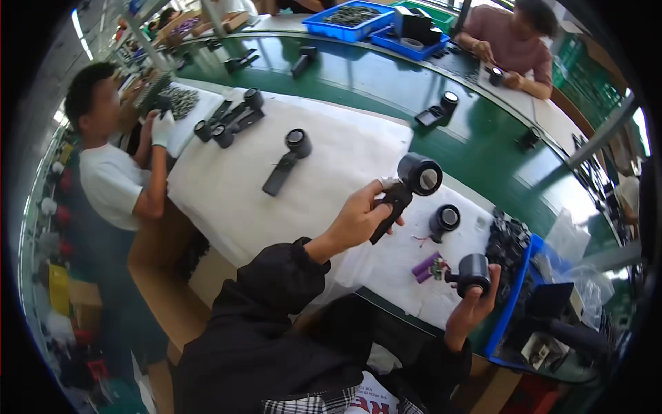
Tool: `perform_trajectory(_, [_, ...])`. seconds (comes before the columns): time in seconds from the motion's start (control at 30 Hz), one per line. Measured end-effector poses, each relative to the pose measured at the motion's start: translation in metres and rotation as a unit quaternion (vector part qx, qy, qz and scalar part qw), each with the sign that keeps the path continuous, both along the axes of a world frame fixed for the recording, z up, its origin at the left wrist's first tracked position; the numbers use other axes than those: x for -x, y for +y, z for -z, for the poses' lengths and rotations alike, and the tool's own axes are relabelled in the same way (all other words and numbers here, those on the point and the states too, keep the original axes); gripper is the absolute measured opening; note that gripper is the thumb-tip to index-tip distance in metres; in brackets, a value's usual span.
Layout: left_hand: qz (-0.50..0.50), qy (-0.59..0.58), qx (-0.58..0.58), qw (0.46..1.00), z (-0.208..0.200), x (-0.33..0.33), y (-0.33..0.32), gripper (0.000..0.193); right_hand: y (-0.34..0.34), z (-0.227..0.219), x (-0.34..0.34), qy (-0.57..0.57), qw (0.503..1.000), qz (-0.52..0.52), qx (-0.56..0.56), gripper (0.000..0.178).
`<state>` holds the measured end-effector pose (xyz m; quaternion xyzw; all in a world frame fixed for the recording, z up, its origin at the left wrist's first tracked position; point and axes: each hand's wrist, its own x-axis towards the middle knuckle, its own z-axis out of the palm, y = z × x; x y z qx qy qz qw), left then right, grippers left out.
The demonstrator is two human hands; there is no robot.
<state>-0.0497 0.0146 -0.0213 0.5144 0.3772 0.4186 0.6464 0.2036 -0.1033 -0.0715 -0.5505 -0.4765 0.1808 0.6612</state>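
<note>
Left hand [355, 215]: fingers wrapped around the handle of a black handheld unit [392, 207], which is raised over the white-covered surface [331, 196] just to the 1 o'clock side of the view centre. The long axis of the handle runs from 7 o'clock to 1 o'clock. The round head is at the 1 o'clock end; its pale end face points toward about 4 o'clock.

Right hand [471, 314]: thumb and fingers grasping a black cylindrical housing [473, 272], located at 4 o'clock from the view centre. A short stub extends from the housing toward 9 o'clock, where a small circuit board [440, 269] and purple cells [426, 268] are positioned. The cells' long axis slopes from 8 o'clock to 2 o'clock.

A second housing [445, 219] rests between the two held parts, with thin red wires on its 8 o'clock side. Another handheld unit [281, 172] lies at 11 o'clock, head toward 1 o'clock, handle toward 7 o'clock. A blue bin [509, 314] is at 4 o'clock, beyond the right hand.
</note>
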Motion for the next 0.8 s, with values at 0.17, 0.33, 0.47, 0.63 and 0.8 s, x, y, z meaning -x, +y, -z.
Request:
perform_trajectory(0.17, [-0.294, 0.142, -0.141, 0.935, 0.012, 0.134, 0.028, 0.033, 0.005, 0.034, 0.013, 0.091, 0.993, -0.067, 0.043, 0.078])
perform_trajectory(0.33, [-0.365, 0.298, -0.093, 0.877, 0.042, 0.265, 0.057, 0.039, 0.009, 0.038, 0.008, 0.08, 0.992, -0.058, 0.076, 0.072])
perform_trajectory(0.47, [-0.334, 0.278, -0.076, 0.897, 0.068, 0.309, 0.055, 0.044, 0.013, 0.042, 0.01, 0.078, 0.993, -0.053, 0.073, 0.075])
perform_trajectory(0.63, [-0.305, 0.209, -0.053, 0.928, 0.067, 0.313, 0.048, 0.048, 0.014, 0.036, 0.011, 0.046, 0.993, -0.042, 0.096, 0.077])
perform_trajectory(0.8, [-0.315, 0.227, -0.06, 0.919, 0.082, 0.334, 0.046, 0.054, 0.011, 0.035, 0.018, 0.015, 0.994, -0.025, 0.103, 0.078])
